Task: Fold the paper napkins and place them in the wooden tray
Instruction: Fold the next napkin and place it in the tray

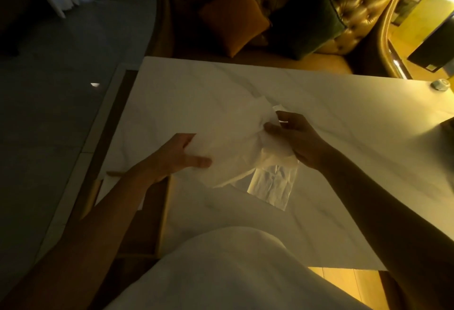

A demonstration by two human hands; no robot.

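The wooden tray [163, 213] lies under the left forearm, nearer than the grip. The left hand [172, 159] pinches the left edge of the paper napkin [231, 145], thumb on top. The right hand [297, 137] pinches its far right corner. A clear wrapper [272, 186] lies on the table [344, 113] below both grips.

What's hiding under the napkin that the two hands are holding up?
A flat, creased sheet lies on the white table, poking out below the napkin. Its top is covered, so whether anything else lies there cannot be seen.
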